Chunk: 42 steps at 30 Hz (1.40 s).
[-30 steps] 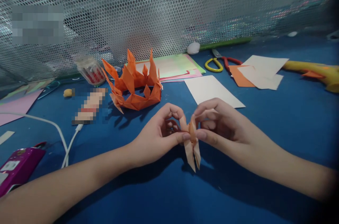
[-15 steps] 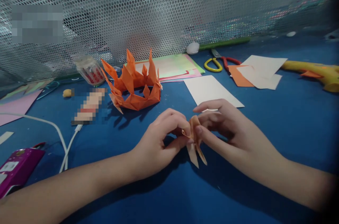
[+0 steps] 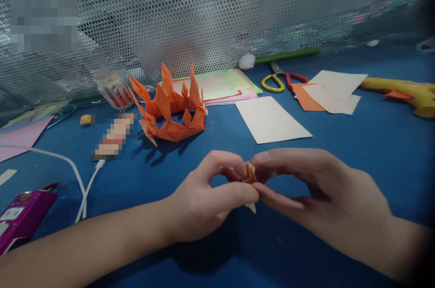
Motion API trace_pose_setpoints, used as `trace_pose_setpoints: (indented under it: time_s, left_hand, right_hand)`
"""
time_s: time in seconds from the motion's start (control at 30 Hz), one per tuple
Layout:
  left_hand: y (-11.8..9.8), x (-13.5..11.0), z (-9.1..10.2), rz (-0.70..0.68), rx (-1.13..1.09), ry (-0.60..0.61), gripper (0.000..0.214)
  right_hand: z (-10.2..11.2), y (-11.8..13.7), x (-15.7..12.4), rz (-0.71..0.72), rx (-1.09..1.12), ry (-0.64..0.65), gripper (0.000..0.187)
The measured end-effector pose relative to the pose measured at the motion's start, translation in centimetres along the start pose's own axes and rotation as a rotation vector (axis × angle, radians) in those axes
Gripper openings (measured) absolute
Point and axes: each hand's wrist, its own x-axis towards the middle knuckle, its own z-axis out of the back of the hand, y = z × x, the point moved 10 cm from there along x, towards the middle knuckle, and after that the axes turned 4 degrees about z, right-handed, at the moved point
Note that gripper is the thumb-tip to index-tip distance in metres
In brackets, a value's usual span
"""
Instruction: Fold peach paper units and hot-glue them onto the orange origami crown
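L hand (image 3: 204, 199) & R hand (image 3: 340, 195) pinch a small folded pale-orange paper piece (image 3: 250, 173) btwn thumbs & fingertips, just over the blue tabletop (image 3: 272, 261). Beyond lies a flat white rectangular paper sheet (image 3: 272, 120), w/ a spiky bright-orange folded-paper crown (image 3: 180, 132) to its left & yellow-and-red-handled metal scissors (image 3: 289, 83) farther back.

The small peach folded piece (image 3: 250, 173) is matt, creased paper, as is the spiky orange crown (image 3: 176, 132). The flat blue desk (image 3: 204, 274) looks smooth, the perforated silver screen (image 3: 204, 16) shiny and metallic, the boxy purple object (image 3: 30, 208) glossy.
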Motion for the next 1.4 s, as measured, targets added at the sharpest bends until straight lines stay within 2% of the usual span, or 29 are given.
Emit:
trace_pose_setpoints:
  time_s: [0.07,0.13,0.2,0.3,0.37,0.47,0.53,0.6,0.87,1.1,1.4]
  left_hand:
    - [-2.2,-0.1,0.2,-0.210,0.140,-0.031,0.022]
    - [-3.6,-0.3,0.3,-0.349,0.262,-0.059,0.027]
    - [-4.0,-0.3,0.3,-0.382,0.304,-0.073,0.030]
    - [-3.8,-0.3,0.2,-0.373,0.232,-0.049,0.031]
    - [-2.9,0.0,0.9,-0.265,0.038,-0.084,0.031]
    - [0.5,0.5,1.6,0.088,-0.278,-0.163,0.032]
    - [2.4,0.3,1.3,0.308,-0.377,-0.179,0.034]
    - [3.3,0.1,1.0,0.427,-0.407,-0.188,0.035]
    - [4.0,0.2,-0.6,0.522,-0.495,-0.123,0.042]
    - [4.7,0.2,-0.4,0.556,-0.456,-0.119,0.004]
    - [4.3,0.2,-0.2,0.529,-0.362,-0.108,0.014]
  right_hand:
    - [0.3,0.2,-0.3,0.019,-0.021,-0.035,0.016]
    - [0.4,0.4,-0.4,0.051,-0.061,-0.044,0.009]
    - [0.3,1.1,-0.4,0.119,-0.114,-0.015,0.006]
    - [0.3,2.5,-0.4,0.255,-0.210,0.000,0.016]
    - [0.6,3.2,-0.3,0.318,-0.302,-0.021,0.019]
    - [0.3,3.5,0.0,0.378,-0.429,-0.015,0.018]
    - [0.1,3.2,0.1,0.394,-0.477,-0.008,0.019]
    - [-0.1,3.0,0.1,0.419,-0.507,-0.007,0.019]
    - [-0.2,2.6,0.4,0.441,-0.496,0.028,0.017]
    - [-0.3,3.2,0.5,0.474,-0.508,0.024,0.015]
    - [-0.7,2.9,0.5,0.462,-0.494,0.052,0.012]
